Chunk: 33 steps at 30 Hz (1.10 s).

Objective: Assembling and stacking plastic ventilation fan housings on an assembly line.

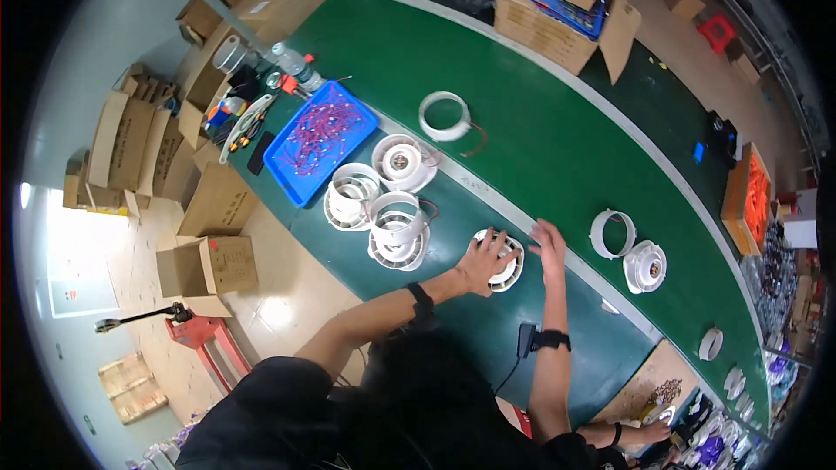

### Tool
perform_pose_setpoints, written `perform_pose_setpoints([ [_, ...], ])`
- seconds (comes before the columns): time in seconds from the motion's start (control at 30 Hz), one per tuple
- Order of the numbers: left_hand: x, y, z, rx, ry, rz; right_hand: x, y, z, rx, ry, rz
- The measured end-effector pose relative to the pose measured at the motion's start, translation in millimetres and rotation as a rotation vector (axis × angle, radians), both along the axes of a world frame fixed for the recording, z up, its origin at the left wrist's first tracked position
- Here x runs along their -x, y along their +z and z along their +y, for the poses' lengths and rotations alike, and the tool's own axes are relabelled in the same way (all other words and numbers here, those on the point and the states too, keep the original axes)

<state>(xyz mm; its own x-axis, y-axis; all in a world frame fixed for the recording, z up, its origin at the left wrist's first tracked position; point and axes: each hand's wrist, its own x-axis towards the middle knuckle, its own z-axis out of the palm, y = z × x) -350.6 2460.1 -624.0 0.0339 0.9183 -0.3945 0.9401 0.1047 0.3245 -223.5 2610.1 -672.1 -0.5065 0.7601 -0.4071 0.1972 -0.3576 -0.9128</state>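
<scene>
My left hand (483,263) lies over a white round housing (505,271) with a slotted rim, which rests on the near green bench. Its spread fingers reach across the top and grip the part; the palm side is hidden. Just to the right, my right hand (550,252) is raised by the pale rail, fingers apart and holding nothing. Left of my hands stand more white housings, one (401,161) with a metal hub showing. A white ring (397,218) sits on top of another housing (399,254).
A blue tray (296,187) of red and purple wires stands at the left. Across the rail (488,196), the green belt (522,139) carries a loose ring (444,117), another ring (612,233) and a housing (645,267). Someone else's hand (653,433) works at the lower right.
</scene>
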Motion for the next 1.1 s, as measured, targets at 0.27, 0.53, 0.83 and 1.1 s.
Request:
perform_pose_setpoints([
  [0.27, 35.1, -15.2, 105.0, -0.398, 0.441, 0.023, -249.9, -49.4, -114.8, 0.192, -0.133, -0.106],
  [0.53, 44.5, -13.5, 72.3, -0.635, 0.664, 0.006, -328.4, -50.8, -188.6, 0.303, -0.224, -0.11],
  [0.83, 55.1, -24.7, -197.4, -0.222, 0.614, -0.752, -205.0, -47.4, -118.8, 0.111, 0.261, -0.321],
  [1.1, -15.4, -36.8, -519.9, -0.402, 1.87, -0.678, -67.6, -47.0, -142.0, 0.066, 0.705, -0.248],
])
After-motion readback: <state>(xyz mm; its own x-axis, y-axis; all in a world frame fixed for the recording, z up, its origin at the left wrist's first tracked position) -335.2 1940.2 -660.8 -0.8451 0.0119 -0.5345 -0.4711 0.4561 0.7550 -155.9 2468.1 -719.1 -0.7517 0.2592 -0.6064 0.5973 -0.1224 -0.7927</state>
